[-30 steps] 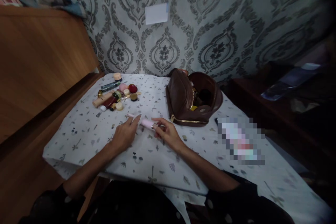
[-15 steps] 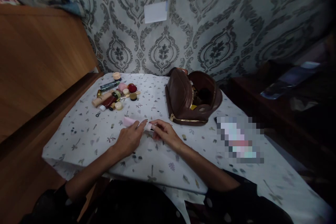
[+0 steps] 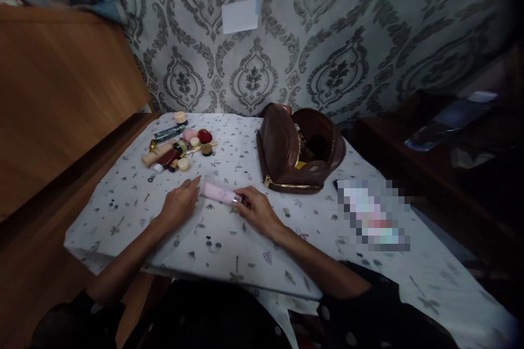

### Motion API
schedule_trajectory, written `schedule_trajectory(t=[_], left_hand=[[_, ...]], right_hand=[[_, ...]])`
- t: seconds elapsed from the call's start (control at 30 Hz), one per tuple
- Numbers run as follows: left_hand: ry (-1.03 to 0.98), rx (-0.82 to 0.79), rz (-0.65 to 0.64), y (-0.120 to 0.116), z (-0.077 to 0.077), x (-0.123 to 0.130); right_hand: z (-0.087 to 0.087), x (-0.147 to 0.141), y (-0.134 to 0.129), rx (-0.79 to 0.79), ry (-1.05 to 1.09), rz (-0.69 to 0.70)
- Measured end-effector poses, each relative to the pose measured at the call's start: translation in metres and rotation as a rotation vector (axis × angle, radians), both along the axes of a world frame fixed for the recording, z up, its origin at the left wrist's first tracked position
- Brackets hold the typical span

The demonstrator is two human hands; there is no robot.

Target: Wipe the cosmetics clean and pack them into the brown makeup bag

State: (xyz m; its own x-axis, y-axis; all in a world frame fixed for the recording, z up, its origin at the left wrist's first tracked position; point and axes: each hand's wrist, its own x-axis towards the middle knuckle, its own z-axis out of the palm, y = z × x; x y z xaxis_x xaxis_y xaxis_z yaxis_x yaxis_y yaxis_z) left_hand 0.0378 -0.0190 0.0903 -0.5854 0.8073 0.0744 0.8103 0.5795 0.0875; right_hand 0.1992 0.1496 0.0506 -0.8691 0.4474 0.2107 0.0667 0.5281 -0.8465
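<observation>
A pink squeeze tube point(image 3: 220, 193) with a silvery cap lies across the space between my hands, above the patterned tablecloth. My right hand point(image 3: 258, 209) grips it by the cap end, fingers curled round the cap. Just off the tube's flat end is my left hand point(image 3: 180, 203), fingers stretched forward and holding nothing. Beyond it lies a cluster of cosmetics, among them a beige tube point(image 3: 158, 154), a red round item point(image 3: 204, 136) and a small jar with a dark lid point(image 3: 207, 150).
An unzipped brown leather bag point(image 3: 282, 147) stands at the back right of the table, with items inside. A blurred-out flat object point(image 3: 370, 215) lies to its right. A wooden cabinet point(image 3: 69, 103) flanks the left side, and a clear bottle point(image 3: 450, 120) lies at far right.
My left hand has let go of the pink tube and moved left, away from it. The right hand still holds the cap end, and more of the tube shows.
</observation>
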Motion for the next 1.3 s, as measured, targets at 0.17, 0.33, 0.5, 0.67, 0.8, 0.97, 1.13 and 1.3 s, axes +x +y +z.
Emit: schedule_trajectory(t=[0.17, 0.33, 0.5, 0.67, 0.8, 0.97, 1.13, 1.3], left_hand=[[-0.009, -0.007, 0.000, 0.000, -0.002, 0.000], [0.026, -0.015, -0.124, 0.006, -0.003, 0.021], [0.026, -0.095, -0.259, 0.015, 0.002, 0.056], [0.038, -0.072, -0.294, 0.018, 0.001, 0.065], [0.084, -0.056, -0.230, 0.013, 0.002, 0.052], [0.129, -0.061, -0.078, 0.003, 0.007, 0.027], [0.062, 0.060, 0.014, -0.002, 0.007, 0.008], [0.032, 0.140, -0.050, 0.002, -0.003, 0.022]], right_hand=[[0.004, 0.001, 0.000, -0.010, -0.011, -0.016], [0.011, 0.002, -0.002, -0.023, -0.039, -0.013], [0.012, 0.002, -0.003, -0.033, -0.036, -0.023], [0.011, 0.000, -0.002, -0.117, -0.003, -0.049], [0.013, 0.000, 0.001, -0.392, 0.008, -0.023], [0.019, 0.001, 0.005, -0.690, 0.005, 0.018], [0.021, 0.000, 0.004, -0.914, 0.038, 0.017], [0.019, -0.002, 0.006, -1.081, 0.025, 0.013]])
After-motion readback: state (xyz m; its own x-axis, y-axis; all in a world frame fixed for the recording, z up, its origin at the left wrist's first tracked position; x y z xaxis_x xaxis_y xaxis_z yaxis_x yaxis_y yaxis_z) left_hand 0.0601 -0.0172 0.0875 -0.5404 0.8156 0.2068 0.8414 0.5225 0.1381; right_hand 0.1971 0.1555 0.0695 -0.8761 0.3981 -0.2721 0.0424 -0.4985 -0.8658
